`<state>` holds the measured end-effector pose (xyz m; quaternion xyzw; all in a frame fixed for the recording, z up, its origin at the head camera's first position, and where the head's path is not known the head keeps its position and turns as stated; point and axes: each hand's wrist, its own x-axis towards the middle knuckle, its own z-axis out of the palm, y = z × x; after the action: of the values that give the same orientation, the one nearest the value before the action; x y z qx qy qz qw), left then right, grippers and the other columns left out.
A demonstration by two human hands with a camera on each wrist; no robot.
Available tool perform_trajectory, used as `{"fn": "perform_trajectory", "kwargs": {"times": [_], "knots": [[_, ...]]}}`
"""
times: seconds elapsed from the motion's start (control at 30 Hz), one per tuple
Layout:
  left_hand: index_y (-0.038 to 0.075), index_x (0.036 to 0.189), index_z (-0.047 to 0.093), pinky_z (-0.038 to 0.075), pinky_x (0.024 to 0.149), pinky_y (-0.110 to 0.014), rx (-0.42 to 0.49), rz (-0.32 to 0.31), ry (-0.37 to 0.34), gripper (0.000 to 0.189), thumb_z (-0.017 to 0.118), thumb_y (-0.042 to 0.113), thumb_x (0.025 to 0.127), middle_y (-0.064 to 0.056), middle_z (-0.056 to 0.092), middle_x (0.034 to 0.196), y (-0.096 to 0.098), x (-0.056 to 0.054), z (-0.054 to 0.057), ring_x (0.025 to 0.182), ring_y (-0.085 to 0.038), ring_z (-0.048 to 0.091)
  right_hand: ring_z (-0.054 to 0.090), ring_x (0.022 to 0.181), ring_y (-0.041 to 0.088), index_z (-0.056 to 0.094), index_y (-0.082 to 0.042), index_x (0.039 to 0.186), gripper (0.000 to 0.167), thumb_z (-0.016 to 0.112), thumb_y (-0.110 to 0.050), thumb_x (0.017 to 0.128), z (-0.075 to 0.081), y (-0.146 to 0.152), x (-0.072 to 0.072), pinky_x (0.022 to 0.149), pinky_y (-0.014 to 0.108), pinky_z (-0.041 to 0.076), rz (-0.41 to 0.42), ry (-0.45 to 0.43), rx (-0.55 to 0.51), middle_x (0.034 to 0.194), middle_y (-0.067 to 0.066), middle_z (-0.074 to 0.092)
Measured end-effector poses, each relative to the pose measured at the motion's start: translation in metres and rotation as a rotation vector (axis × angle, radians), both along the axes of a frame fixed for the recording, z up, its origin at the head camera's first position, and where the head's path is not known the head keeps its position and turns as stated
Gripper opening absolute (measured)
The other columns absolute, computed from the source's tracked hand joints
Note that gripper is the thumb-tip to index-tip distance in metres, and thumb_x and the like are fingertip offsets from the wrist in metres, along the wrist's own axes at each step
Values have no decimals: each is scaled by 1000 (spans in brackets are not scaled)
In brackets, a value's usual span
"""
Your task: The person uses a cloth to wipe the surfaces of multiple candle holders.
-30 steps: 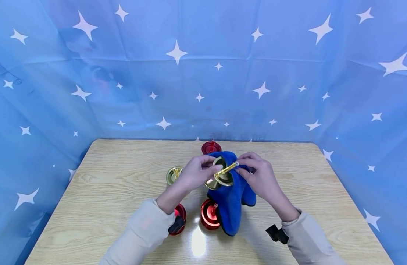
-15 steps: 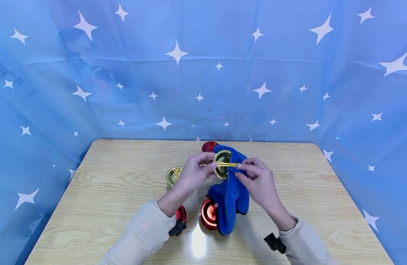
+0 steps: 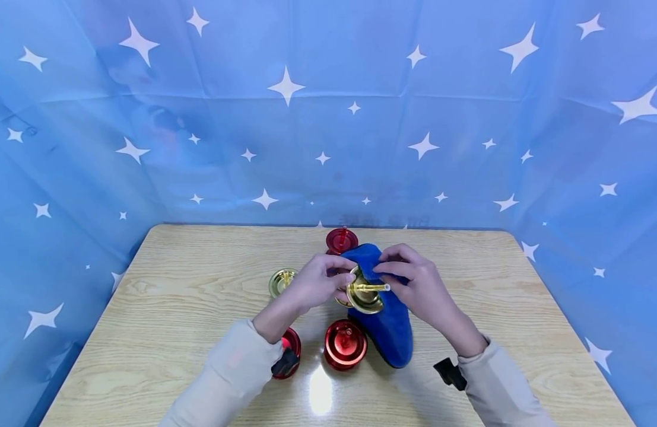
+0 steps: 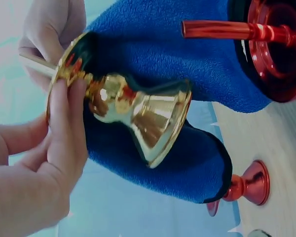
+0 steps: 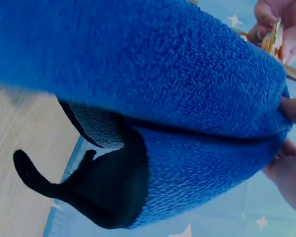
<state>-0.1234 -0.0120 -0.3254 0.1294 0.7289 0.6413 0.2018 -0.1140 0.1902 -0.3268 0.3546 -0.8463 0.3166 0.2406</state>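
A gold metal candle holder (image 3: 367, 304), with a shallow dish, a thin central tube and a flared foot (image 4: 159, 116), is tilted in the air over the table. My left hand (image 3: 316, 283) grips it by the dish, fingers beneath and thumb at the rim. My right hand (image 3: 418, 286) pinches a blue plush cloth (image 3: 394, 335) with dark edging, close by the tube's tip. The cloth lies against the dish's right side and hangs down from there. In the right wrist view a fold of the cloth (image 5: 153, 64) covers much of the holder.
Red candle holders stand on the wooden table (image 3: 200, 255): one in front (image 3: 345, 347), one partly under the left sleeve (image 3: 292, 350), one at the back (image 3: 342, 239). Another gold candle holder (image 3: 280, 283) stands left of the hands. A starry blue curtain (image 3: 328, 154) rises behind.
The gold candle holder has turned in my left hand and sits lower. My right hand and the cloth have shifted along the dish, and the cloth has swung right, uncovering the front red holder.
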Motion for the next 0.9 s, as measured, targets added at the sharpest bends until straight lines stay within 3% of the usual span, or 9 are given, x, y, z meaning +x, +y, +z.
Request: {"fn": "perform_trajectory", "kwargs": {"times": [0.1, 0.2, 0.33, 0.4, 0.53, 0.7, 0.9], "knots": [[-9, 114, 57, 54, 64, -38, 28, 47, -9, 25, 50, -3, 91, -17, 58, 100, 1, 0, -3, 62, -13, 59, 60, 77, 20, 71, -1, 79, 25, 73, 17, 62, 1, 0, 2, 63, 27, 52, -26, -21, 1, 91, 10, 59], [-8, 114, 58, 54, 61, -33, 67, 133, -29, 24, 50, -2, 91, -15, 58, 93, 2, 0, -6, 61, -11, 56, 58, 74, 19, 71, -2, 81, 25, 73, 15, 64, 2, -2, 7, 58, 28, 50, -90, -77, -21, 90, 9, 59], [-8, 115, 57, 54, 63, -33, 127, 234, -32, 25, 50, -2, 92, -16, 57, 95, 1, 0, -7, 62, -11, 57, 51, 66, 14, 71, -3, 82, 23, 73, 13, 66, -1, -8, 16, 51, 26, 45, -145, -141, -70, 87, 8, 57], [-8, 116, 56, 54, 64, -34, 139, 246, -28, 26, 49, -1, 92, -17, 57, 98, 1, 0, -6, 62, -12, 57, 47, 62, 11, 71, -2, 83, 23, 73, 13, 67, -4, -11, 19, 48, 23, 42, -149, -151, -88, 86, 8, 55], [-7, 117, 56, 54, 65, -33, 116, 191, -23, 27, 50, 0, 92, -16, 57, 100, -2, 0, -5, 65, -12, 58, 46, 60, 10, 71, -1, 82, 23, 73, 15, 65, -7, -13, 20, 47, 21, 41, -157, -128, -91, 84, 7, 53], [-8, 118, 57, 54, 66, -35, 49, 51, 9, 27, 49, -2, 92, -19, 59, 105, -4, -2, -4, 70, -17, 62, 52, 65, 15, 70, -1, 79, 25, 73, 18, 63, -7, -10, 14, 50, 24, 45, -134, -83, -90, 85, 9, 54], [-7, 119, 56, 54, 59, -29, -104, -71, 112, 29, 48, -1, 92, -20, 52, 122, -3, -4, -4, 72, -16, 58, 57, 74, 17, 71, -2, 78, 24, 74, 16, 63, -3, -10, 9, 58, 27, 50, -56, -38, -35, 89, 9, 57]]}}
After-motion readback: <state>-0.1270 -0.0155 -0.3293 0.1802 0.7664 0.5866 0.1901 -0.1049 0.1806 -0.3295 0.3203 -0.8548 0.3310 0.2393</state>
